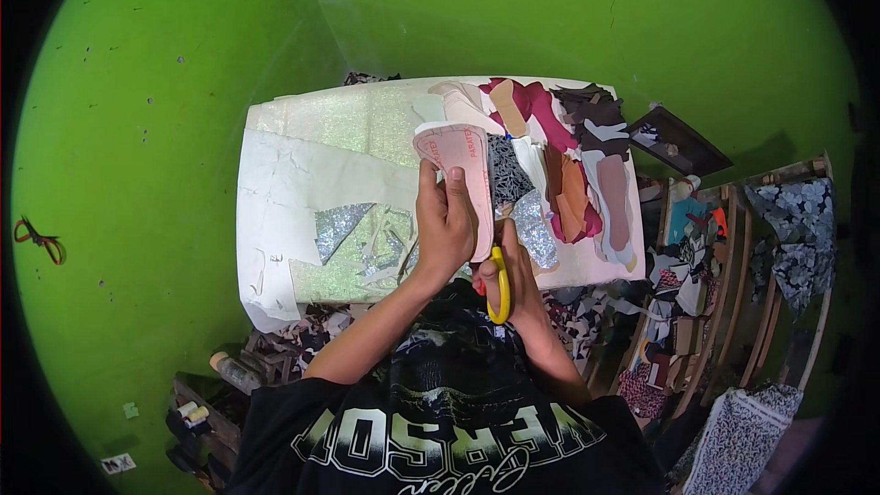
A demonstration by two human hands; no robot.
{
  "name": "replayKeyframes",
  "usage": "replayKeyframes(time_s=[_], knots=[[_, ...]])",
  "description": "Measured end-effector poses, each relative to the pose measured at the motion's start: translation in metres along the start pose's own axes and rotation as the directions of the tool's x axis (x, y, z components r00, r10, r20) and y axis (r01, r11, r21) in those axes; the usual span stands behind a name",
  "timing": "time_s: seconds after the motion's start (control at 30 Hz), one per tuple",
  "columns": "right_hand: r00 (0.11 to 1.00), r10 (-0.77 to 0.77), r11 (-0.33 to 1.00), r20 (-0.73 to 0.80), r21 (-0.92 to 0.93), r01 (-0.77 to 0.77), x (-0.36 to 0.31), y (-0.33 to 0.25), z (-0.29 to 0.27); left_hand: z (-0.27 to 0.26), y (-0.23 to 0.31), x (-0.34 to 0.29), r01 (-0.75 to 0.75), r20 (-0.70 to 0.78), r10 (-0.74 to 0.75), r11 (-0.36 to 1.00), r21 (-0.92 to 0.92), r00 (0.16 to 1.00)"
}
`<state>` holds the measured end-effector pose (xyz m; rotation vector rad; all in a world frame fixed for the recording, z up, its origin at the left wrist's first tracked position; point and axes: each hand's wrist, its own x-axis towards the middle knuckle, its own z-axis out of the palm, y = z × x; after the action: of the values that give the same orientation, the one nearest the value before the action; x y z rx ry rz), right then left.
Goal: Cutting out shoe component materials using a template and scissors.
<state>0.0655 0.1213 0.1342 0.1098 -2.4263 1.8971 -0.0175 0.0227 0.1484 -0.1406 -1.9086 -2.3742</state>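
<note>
Head view: I judge a cut is under way along a pink, sole-shaped card pattern point(456, 174), raised above the pale worktable point(275, 174). My left hand point(443, 225) pinches it, fingers closed on its face. My right hand point(513, 280) grips yellow-handled scissors point(500, 284); the blades are hidden. Next, I judge, the pattern needs turning so the cut follows its curve. Fabric scraps point(568, 147) lie beyond.

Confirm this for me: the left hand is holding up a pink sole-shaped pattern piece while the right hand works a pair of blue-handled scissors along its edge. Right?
Not quite. The scissors have yellow handles, not blue; the head view shows this. The rest holds: the left hand holds up the pink sole-shaped pattern piece and the right hand works the scissors at its edge.
</note>
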Motion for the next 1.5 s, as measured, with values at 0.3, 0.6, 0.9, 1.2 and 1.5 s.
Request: replayKeyframes(time_s=[0.3,0.6,0.9,1.2,1.5], knots=[[0.996,-0.082,0.986,-0.043,-0.147,0.075,0.007,-0.008,0.006,-0.014,-0.001,-0.001,0.156,0.079,-0.147,0.979,-0.129,0.986],[0.999,-0.013,0.99,-0.047,-0.144,0.006,0.009,-0.018,0.005,-0.016,0.0,-0.002,0.199,0.103,-0.182,0.96,-0.195,0.978],[0.993,0.109,0.988,-0.046,-0.103,-0.113,0.003,-0.015,0.006,-0.013,0.005,-0.004,0.164,0.016,-0.164,0.967,-0.197,0.986],[0.993,0.064,0.997,-0.101,-0.031,-0.068,0.012,-0.021,0.0,-0.021,-0.006,-0.018,0.206,0.143,-0.182,0.962,-0.18,0.973],[0.954,0.293,0.89,-0.068,0.385,-0.245,0.014,0.014,0.007,-0.036,-0.006,-0.011,0.069,-0.004,-0.07,0.988,-0.136,0.998]])
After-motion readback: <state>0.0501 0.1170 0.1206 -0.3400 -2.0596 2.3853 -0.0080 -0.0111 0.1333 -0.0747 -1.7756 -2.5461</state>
